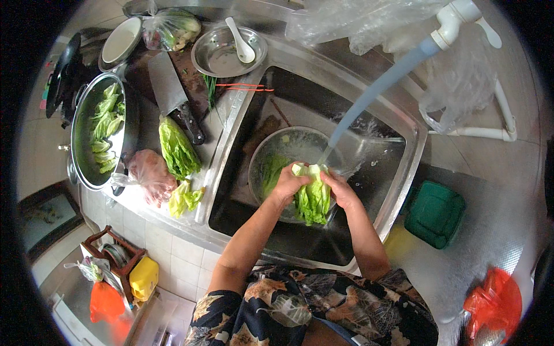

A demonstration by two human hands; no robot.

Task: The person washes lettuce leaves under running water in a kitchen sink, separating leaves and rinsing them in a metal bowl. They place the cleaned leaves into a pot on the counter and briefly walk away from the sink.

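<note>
My left hand (291, 184) and my right hand (339, 187) hold lettuce leaves (312, 194) between them, under water running from a blue-grey hose (381, 86). Below the leaves, a round metal basin (283, 134) with water and some green leaves stands in the steel sink (381, 173). To the left on the counter lie a head of lettuce (177, 149), loose lettuce pieces (186, 199), and a cleaver (166, 86) partly on a dark cutting board. A deep metal pot (99, 129) at the far left holds torn lettuce.
A metal dish (212, 56) with a white spoon (241, 45), bagged vegetables (173, 30), a white bowl (122, 41) and bagged meat (152, 177) stand about the counter. Clear plastic bags (461, 82) hang behind the sink. A green container (435, 215) is at the right.
</note>
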